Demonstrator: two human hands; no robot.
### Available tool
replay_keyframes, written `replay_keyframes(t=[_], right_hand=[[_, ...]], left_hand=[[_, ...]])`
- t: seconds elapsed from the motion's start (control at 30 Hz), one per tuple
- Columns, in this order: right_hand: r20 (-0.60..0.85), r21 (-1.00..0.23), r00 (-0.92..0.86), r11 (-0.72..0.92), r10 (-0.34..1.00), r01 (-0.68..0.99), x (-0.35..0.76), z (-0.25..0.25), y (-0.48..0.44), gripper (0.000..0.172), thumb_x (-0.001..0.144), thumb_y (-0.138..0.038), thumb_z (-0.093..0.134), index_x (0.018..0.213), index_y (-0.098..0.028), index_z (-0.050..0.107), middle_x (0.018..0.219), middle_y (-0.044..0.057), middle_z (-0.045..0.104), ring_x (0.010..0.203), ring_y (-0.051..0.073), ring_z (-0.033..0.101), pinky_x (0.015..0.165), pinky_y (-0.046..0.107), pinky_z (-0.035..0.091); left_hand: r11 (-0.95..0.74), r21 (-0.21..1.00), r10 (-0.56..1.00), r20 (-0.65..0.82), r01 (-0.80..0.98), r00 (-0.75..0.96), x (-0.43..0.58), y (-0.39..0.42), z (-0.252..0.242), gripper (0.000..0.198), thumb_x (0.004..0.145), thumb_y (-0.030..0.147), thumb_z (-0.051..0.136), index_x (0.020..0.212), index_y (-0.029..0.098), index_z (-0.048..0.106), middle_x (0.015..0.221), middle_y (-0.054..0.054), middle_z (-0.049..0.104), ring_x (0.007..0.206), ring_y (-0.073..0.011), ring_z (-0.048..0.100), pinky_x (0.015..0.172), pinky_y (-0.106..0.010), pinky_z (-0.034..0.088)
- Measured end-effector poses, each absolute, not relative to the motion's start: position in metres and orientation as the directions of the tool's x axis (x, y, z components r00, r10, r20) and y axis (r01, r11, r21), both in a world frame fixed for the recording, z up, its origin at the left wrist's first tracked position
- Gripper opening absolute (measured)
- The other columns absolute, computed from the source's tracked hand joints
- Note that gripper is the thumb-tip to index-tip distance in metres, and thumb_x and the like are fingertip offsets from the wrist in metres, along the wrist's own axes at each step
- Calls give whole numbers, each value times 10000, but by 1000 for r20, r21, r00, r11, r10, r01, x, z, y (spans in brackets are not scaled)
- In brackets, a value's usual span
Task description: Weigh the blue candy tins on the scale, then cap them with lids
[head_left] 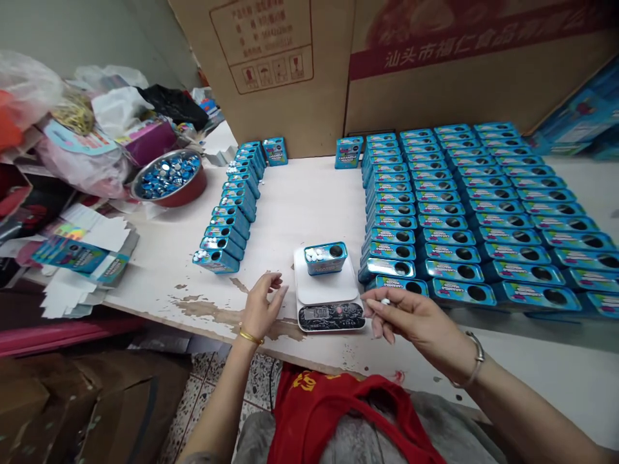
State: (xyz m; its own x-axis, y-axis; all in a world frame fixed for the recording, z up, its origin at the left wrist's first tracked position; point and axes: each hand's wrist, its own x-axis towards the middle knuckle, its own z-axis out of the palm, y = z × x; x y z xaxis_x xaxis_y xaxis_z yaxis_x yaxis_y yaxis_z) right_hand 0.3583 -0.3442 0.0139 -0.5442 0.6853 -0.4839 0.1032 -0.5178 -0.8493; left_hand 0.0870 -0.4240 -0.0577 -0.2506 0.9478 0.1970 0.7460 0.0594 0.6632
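Pinching a white tablet (385, 301), right hand (416, 322) fingers (376, 316) sit at right edge of scale (325, 293); tin (326, 258) on the scale lies up-left of them, long axis across frame. Left hand (261, 309) loosely curled, empty, just left of scale.

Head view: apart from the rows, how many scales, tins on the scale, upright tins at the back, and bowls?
Scale: 1
Tin on the scale: 1
Upright tins: 2
Bowl: 1
Total: 5
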Motion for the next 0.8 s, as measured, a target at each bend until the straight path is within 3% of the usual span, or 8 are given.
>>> replay_keyframes(t=[0.13,0.2,0.27,0.33,0.43,0.53,0.67,0.8], right_hand=[[-184,-957,-539,-23,822,291,332,29,-315,302,818,-457,546,875,-169,617,605,-5,552,463,114,473,459,255,359],[-15,-874,-563,262,827,409,319,36,-297,225,850,-369,518,835,-179,637,582,-4,548,526,137,504,518,265,372],[46,-760,-601,418,798,498,306,41,-282,188,855,-305,521,788,-184,648,585,7,566,585,156,535,553,268,372],[11,-683,-630,466,777,563,295,42,-271,171,852,-291,538,791,-183,656,602,16,589,597,164,551,557,269,374],[-27,-592,-659,519,752,616,285,38,-265,204,844,-303,560,958,-166,658,685,47,641,619,184,573,596,291,414],[57,-566,-675,581,735,585,285,34,-266,284,873,-284,507,1087,-138,623,844,100,676,736,220,613,694,334,457],[217,-623,-602,584,768,520,295,27,-270,321,914,-243,386,1098,-125,621,1024,146,652,937,249,608,798,364,470],[114,-707,-574,472,811,526,302,19,-275,390,917,-256,346,1199,-121,579,878,127,674,851,245,631,762,370,490]], left_hand=[[-25,660,945,261,751,-198,93,-410,-48,169,883,271,515,1027,188,545,902,-39,611,839,-134,586,721,-269,481],[-43,658,943,275,752,-186,94,-407,-46,153,885,260,511,1015,188,547,890,-36,610,828,-132,582,716,-268,478],[-51,656,943,280,753,-180,95,-406,-45,138,886,251,510,1001,185,549,874,-34,610,817,-132,578,709,-266,475],[-53,658,943,280,751,-178,95,-406,-46,128,887,245,511,991,183,552,861,-32,609,809,-131,574,704,-264,473],[-62,666,939,291,743,-182,96,-405,-44,134,889,240,510,1002,181,551,862,-32,605,801,-128,570,700,-260,474],[-93,637,907,371,765,-199,100,-403,-38,208,894,247,502,1088,184,539,959,-61,602,890,-149,568,763,-289,479],[-177,454,861,502,873,-87,106,-397,-25,436,881,386,510,1280,218,459,1254,-123,510,1168,-243,466,965,-429,400],[-235,263,880,467,936,89,112,-388,-18,598,833,558,498,1339,248,421,1428,-116,380,1333,-309,296,1073,-515,247]])
